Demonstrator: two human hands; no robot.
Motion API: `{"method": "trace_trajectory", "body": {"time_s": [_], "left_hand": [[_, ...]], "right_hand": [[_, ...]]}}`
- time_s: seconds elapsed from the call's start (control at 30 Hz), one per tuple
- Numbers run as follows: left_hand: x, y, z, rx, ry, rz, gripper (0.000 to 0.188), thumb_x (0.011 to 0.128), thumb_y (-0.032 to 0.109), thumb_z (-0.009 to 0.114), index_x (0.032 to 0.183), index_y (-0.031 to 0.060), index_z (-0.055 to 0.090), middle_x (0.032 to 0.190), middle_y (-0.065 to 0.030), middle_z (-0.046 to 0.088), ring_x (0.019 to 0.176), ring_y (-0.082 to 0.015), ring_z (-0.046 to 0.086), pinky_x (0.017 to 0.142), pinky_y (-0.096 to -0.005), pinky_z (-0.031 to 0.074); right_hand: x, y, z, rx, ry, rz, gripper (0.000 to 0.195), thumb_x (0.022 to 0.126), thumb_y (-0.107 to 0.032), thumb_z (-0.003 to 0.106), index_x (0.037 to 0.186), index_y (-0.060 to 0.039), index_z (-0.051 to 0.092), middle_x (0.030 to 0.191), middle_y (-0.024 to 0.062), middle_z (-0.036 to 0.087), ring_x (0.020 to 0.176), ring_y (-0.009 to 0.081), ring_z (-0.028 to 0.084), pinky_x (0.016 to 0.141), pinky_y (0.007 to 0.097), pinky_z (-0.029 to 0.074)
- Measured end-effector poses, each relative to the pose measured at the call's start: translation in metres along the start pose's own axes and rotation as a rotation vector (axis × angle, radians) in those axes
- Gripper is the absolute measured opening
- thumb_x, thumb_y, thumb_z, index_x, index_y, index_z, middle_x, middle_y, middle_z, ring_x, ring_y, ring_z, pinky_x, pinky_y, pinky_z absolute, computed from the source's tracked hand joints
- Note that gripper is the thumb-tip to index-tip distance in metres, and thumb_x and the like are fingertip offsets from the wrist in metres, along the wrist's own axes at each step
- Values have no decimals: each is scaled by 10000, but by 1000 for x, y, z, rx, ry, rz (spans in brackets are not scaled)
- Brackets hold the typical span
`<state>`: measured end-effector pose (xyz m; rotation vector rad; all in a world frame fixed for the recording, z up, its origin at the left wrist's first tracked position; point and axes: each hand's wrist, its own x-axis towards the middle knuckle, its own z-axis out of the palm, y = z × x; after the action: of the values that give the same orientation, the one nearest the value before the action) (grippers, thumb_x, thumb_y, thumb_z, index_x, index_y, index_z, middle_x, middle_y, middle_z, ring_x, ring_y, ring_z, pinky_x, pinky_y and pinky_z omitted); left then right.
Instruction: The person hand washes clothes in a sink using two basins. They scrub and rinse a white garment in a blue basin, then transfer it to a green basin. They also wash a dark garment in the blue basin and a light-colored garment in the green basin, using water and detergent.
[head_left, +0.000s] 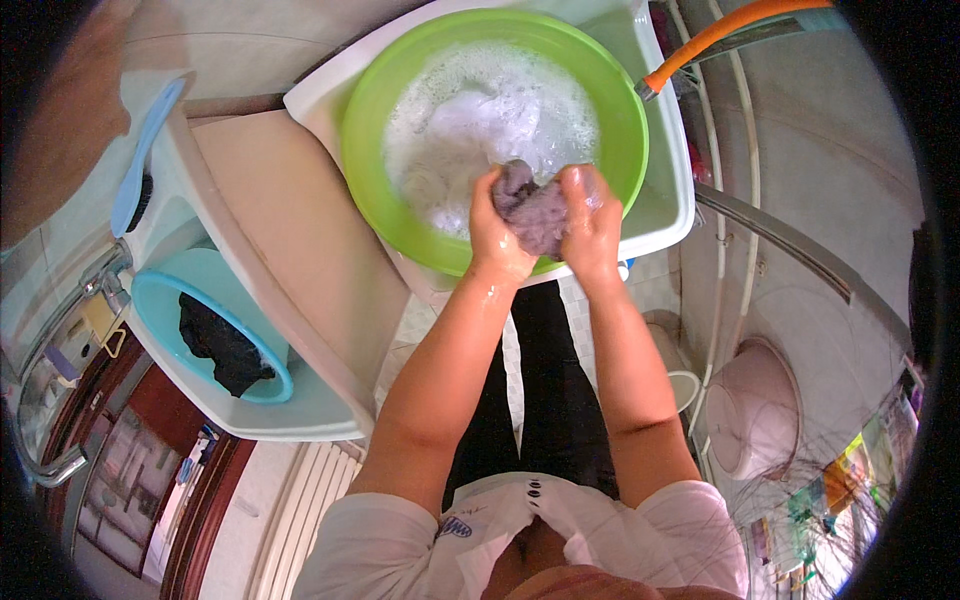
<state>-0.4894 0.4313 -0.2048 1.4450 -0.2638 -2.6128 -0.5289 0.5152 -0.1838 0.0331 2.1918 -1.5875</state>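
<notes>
A wet grey-purple cloth (544, 217) is bunched between my two hands over the near side of a green plastic basin (367, 150). My left hand (493, 225) grips the cloth from its left side. On the other side, my right hand (591, 217) has its thumb pressed over the cloth. Below them the basin holds foamy water (577, 120), with white fabric (487, 124) partly sunk in the suds. The basin rests in a white sink (664, 165). How far the cloth is from the water I cannot tell.
An orange hose (701, 41) reaches over the sink's right rim. Left of me, a second sink (322, 424) holds a light-blue basin (210, 281) with dark cloth (217, 341). A blue scrubbing brush (142, 161) lies on its ledge near a chrome faucet (60, 469). A pink basin (750, 420) hangs at right.
</notes>
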Motion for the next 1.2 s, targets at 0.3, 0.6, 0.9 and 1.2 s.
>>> {"method": "trace_trajectory", "body": {"time_s": [0.3,0.6,0.9,1.2], "left_hand": [[9,49,8,623,-31,624,432,918,382,404,1172,36,450,1227,-70,425,1118,-172,401,957,-337,307],[86,41,-74,2036,262,522,663,776,304,608,1339,164,288,1398,-159,213,1293,-324,180,1019,-517,179],[76,46,-98,2537,118,77,636,704,339,654,1271,184,411,1175,-124,508,1124,-297,436,907,-488,335],[15,36,-85,1998,173,730,247,847,275,515,969,76,596,921,-134,605,893,-300,551,820,-416,400]], "right_hand": [[62,78,-15,432,289,174,497,932,-387,307,1128,35,483,1091,147,505,1002,216,467,900,305,342],[67,142,38,-670,-70,226,435,827,-243,478,1217,-58,422,1180,176,512,1086,321,483,948,391,330],[83,147,23,-991,-272,355,298,835,-226,420,1091,-122,533,1061,134,589,979,293,559,793,415,458],[52,49,-23,-722,-286,-2,365,803,-145,490,1163,-90,500,992,173,585,872,326,577,752,377,461]]}}
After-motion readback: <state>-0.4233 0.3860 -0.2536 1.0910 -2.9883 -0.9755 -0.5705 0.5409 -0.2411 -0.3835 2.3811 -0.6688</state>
